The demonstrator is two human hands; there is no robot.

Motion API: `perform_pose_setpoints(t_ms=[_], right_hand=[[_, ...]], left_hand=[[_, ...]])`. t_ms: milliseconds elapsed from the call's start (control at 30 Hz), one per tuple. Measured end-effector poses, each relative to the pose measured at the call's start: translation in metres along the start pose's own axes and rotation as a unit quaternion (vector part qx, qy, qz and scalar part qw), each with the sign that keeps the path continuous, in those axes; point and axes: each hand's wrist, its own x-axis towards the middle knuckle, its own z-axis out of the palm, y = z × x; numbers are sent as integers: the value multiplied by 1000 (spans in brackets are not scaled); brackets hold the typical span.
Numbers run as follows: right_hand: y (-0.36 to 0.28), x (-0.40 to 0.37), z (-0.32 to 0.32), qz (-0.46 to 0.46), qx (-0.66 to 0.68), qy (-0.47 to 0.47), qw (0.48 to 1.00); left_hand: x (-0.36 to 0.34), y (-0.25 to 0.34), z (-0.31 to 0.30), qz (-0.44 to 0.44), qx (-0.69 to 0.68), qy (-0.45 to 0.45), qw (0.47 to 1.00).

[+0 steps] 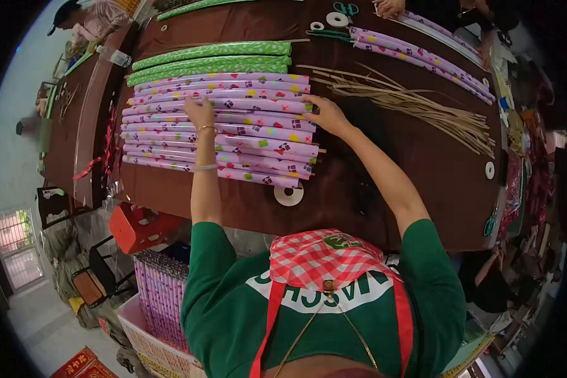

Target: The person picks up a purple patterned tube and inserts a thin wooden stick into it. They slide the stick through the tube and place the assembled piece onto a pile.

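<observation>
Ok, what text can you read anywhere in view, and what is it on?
"ASCH", as far as I can tell: white letters on the green shirt, upside down in this view, the rest hidden by the checked cloth.
Red mat, bottom left: gold marks, too blurred to read.
Patterned paper rolls: printed shapes only, no words.

Both arms reach forward from short green sleeves [211,252], bare from the upper arm down. The left arm runs almost straight out, elbow barely bent, and the left hand [200,113] lies palm down, fingers together and pointing away. A thin gold bracelet [206,128] circles that wrist and a pale band [205,167] sits lower on the forearm. The right arm angles inward from the elbow. The right hand [326,115] is palm down, fingers curved toward the left hand; whether they grip cannot be told.
</observation>
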Motion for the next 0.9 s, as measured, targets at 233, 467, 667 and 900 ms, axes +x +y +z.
perform_pose_setpoints(t_ms=[233,467,667,900], right_hand=[[-7,-6,0,45,-1,-26,999],[24,-17,-67,103,-11,172,980],[159,21,-190,399,201,332,831],[190,55,-249,497,213,419,729]], left_hand=[[-24,10,8,107,29,-97,989],[-26,-9,6,150,90,-151,973],[-28,-14,5,140,119,-171,968],[-23,-30,3,111,81,-231,963]])
